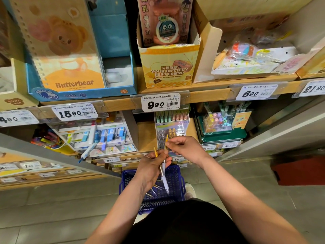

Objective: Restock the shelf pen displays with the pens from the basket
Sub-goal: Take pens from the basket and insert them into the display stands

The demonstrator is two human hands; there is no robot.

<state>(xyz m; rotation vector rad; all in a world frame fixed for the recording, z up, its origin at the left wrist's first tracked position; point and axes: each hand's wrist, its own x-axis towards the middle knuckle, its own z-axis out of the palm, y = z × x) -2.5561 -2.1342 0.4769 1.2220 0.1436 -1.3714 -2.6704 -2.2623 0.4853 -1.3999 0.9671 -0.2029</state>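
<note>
My left hand (153,167) holds a small bunch of gold-capped pens (164,176), tips pointing down over the blue basket (177,178) on the floor. My right hand (186,148) pinches the gold top of one of these pens, just in front of a clear pen display (171,131) on the lower shelf. That display holds several gold and silver pen tops. A few more pens (154,190) lie in the basket.
A yellow badge box (168,67) and price tags line the shelf above. To the left of the display stands a rack of blue and white correction tapes (105,136); on the right is a green display of pastel pens (221,124). A red box (299,169) sits on the floor right.
</note>
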